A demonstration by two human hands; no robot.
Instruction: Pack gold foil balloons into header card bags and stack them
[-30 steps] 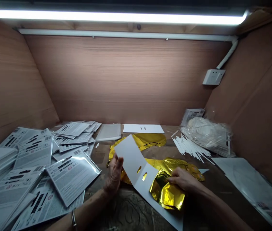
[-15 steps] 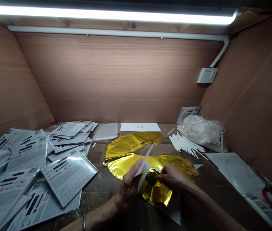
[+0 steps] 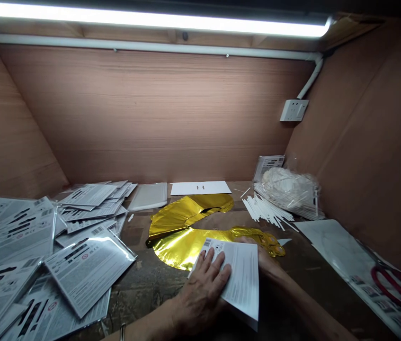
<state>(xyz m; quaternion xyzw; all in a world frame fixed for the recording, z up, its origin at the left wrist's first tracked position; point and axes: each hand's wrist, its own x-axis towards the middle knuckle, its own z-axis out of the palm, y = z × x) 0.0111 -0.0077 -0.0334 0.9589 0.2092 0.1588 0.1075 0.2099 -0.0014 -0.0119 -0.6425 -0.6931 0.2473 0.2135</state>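
Gold foil, thin and mirror-bright, lies flat on the wooden bench [image 3: 150, 284]: a deflated foil balloon [image 3: 182, 244] whose near edge runs under the folded white card [image 3: 243, 279] in front of us. Our left hand [image 3: 202, 291] rests on top of that card with palm down and fingers spread wide, pressing on its printed face rather than gripping anything. Our right hand [image 3: 266, 260] sits at the card's far right edge, mostly hidden behind it, so we cannot tell whether its fingers are closed on the card or the foil.

We judge the card to be light and fairly stiff, springy along its fold, and best held by its free edges or pinned flat from above. The foil looks feather-light, slippery and easy to crease or tear, so we would take it by a broad flat part, not by a corner. From the left hand, the balloon lies just beyond the fingertips, spreading away to the left and back.

To our left, a loose heap of sealed printed packets [image 3: 79, 265] covers the bench. Near the back wall lie clear sleeves [image 3: 148, 196] and a blank card [image 3: 200, 188]. White sticks [image 3: 264, 210] and a crumpled plastic bag [image 3: 289, 187] sit to the right, well apart from both hands, and red-handled scissors [image 3: 392, 284] lie at the far right.
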